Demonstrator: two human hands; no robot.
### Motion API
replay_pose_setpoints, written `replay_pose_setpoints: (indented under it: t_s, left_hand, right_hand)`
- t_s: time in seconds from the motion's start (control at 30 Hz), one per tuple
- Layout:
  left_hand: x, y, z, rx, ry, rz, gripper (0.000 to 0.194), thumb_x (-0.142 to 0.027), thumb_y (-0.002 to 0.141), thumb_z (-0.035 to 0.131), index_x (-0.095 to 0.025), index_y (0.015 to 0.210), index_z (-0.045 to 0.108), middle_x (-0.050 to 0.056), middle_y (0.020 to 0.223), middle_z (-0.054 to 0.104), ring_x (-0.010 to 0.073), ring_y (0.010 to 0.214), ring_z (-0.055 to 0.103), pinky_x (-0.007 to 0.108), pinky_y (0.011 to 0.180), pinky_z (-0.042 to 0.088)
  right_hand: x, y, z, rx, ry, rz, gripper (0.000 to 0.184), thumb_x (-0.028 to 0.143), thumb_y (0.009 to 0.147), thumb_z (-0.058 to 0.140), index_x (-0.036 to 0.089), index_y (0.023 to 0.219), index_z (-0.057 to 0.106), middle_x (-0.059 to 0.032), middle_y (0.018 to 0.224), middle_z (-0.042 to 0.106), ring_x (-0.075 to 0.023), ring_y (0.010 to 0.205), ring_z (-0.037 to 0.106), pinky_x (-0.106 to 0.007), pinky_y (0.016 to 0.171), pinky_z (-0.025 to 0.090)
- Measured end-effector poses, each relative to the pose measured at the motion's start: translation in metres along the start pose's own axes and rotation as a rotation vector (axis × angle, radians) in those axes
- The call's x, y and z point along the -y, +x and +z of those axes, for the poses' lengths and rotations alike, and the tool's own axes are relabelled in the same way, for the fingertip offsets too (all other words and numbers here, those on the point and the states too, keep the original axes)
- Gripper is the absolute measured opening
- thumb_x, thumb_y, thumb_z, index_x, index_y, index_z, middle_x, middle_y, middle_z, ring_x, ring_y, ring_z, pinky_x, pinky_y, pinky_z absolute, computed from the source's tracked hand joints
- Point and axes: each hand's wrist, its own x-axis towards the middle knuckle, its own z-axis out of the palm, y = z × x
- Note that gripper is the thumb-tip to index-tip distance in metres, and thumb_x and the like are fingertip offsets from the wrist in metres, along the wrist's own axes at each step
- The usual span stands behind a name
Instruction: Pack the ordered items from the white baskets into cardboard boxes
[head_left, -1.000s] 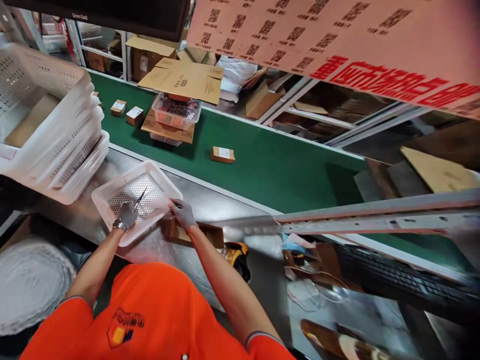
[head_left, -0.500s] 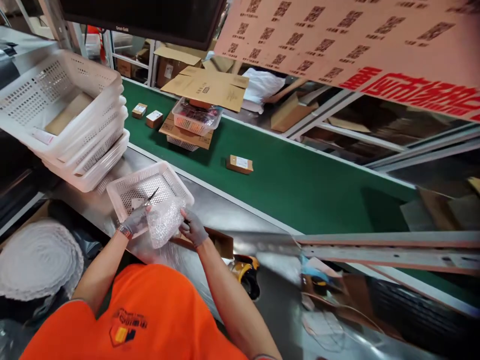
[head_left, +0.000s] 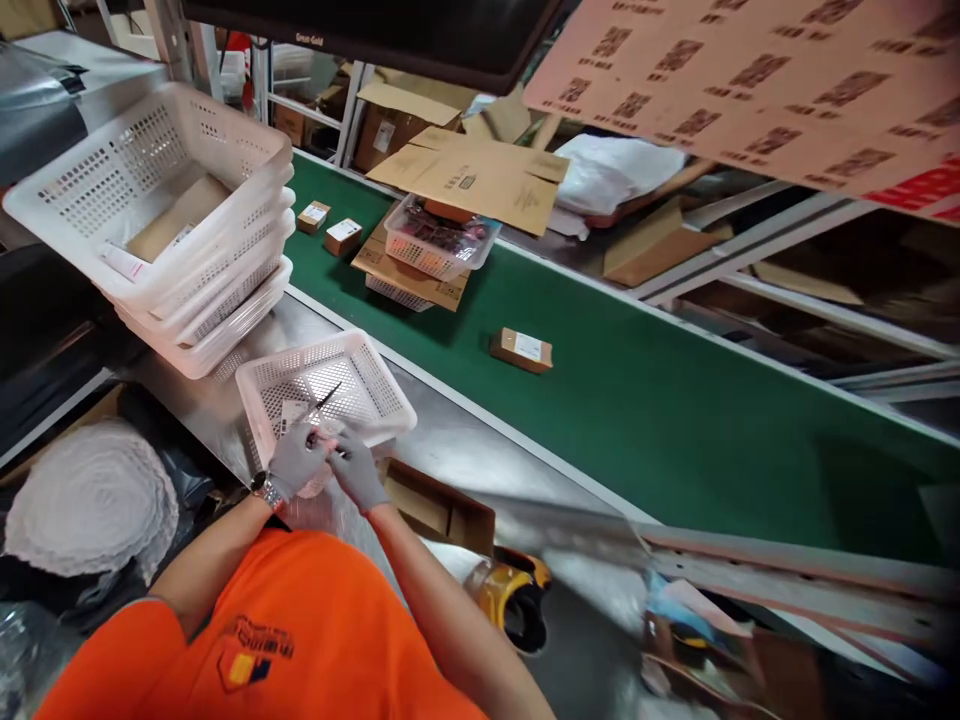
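My left hand and my right hand, both in grey gloves, meet at the near rim of a small white perforated basket on the steel counter. Their fingers are closed together around a small bundle of clear bubble wrap. A pair of scissors and a small paper slip lie inside the basket just beyond my hands. An open brown cardboard box sits on the counter right of my right hand.
A stack of white baskets stands at the left. The green conveyor belt carries small boxes and a basket on flat cardboard. A bubble wrap roll lies lower left. A yellow tape dispenser sits near the counter edge.
The sheet of bubble wrap held open between my hands half a second ago is now gathered small, and both hands have come together at the basket's near rim. The view has shifted.
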Motion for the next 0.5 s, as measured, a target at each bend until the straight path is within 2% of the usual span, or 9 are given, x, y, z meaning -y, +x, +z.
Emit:
replay_pose_setpoints:
  t_s: [0.1, 0.23, 0.3, 0.37, 0.4, 0.5]
  left_hand:
    - [0.004, 0.005, -0.015, -0.080, 0.133, -0.064, 0.020, -0.022, 0.107, 0.068, -0.019, 0.091, 0.080, 0.010, 0.100, 0.086, 0.0228, 0.095, 0.077, 0.031, 0.088, 0.053]
    - [0.013, 0.010, -0.049, -0.171, 0.180, -0.192, 0.027, -0.024, 0.109, 0.066, -0.020, 0.088, 0.082, 0.009, 0.099, 0.087, 0.0214, 0.091, 0.076, 0.029, 0.082, 0.049]
    - [0.012, 0.009, -0.058, -0.161, 0.143, -0.249, 0.025, -0.031, 0.109, 0.069, -0.021, 0.091, 0.084, 0.006, 0.095, 0.086, 0.0202, 0.086, 0.075, 0.027, 0.077, 0.047]
    - [0.008, 0.008, -0.057, -0.111, 0.107, -0.282, 0.022, -0.038, 0.105, 0.076, -0.021, 0.092, 0.084, 0.004, 0.089, 0.084, 0.0194, 0.082, 0.073, 0.026, 0.074, 0.045]
    - [0.006, 0.008, -0.055, -0.090, 0.105, -0.291, 0.023, -0.040, 0.103, 0.080, -0.021, 0.090, 0.083, 0.003, 0.087, 0.083, 0.0190, 0.080, 0.072, 0.026, 0.072, 0.044]
    - [0.004, 0.009, -0.048, -0.115, 0.144, -0.289, 0.026, -0.032, 0.104, 0.074, -0.021, 0.080, 0.075, 0.003, 0.083, 0.079, 0.0177, 0.078, 0.068, 0.026, 0.072, 0.041]
  right_hand:
    - [0.006, 0.007, 0.014, 0.158, -0.062, -0.120, 0.029, 0.040, 0.109, 0.063, 0.024, 0.089, 0.077, -0.0091, 0.110, 0.075, -0.0255, 0.104, 0.070, -0.042, 0.098, 0.059]
    - [0.006, 0.022, 0.001, 0.346, -0.121, -0.177, 0.032, 0.040, 0.116, 0.059, 0.024, 0.092, 0.073, -0.0080, 0.111, 0.070, -0.0252, 0.108, 0.067, -0.042, 0.101, 0.057]
    - [0.006, 0.031, -0.004, 0.383, -0.164, -0.160, 0.027, 0.037, 0.114, 0.061, 0.023, 0.094, 0.071, -0.0078, 0.113, 0.067, -0.0248, 0.106, 0.066, -0.042, 0.099, 0.058]
    - [0.009, 0.038, -0.002, 0.431, -0.202, -0.153, 0.011, 0.032, 0.108, 0.069, 0.023, 0.105, 0.075, -0.0087, 0.121, 0.065, -0.0241, 0.104, 0.065, -0.040, 0.095, 0.060]
    - [0.011, 0.040, 0.002, 0.462, -0.214, -0.159, 0.013, 0.030, 0.104, 0.073, 0.023, 0.114, 0.077, -0.0096, 0.125, 0.064, -0.0241, 0.105, 0.065, -0.039, 0.093, 0.061]
    - [0.018, 0.043, 0.010, 0.540, -0.211, -0.180, 0.044, 0.031, 0.101, 0.078, 0.023, 0.144, 0.076, -0.0133, 0.136, 0.064, -0.0249, 0.106, 0.067, -0.039, 0.089, 0.063]
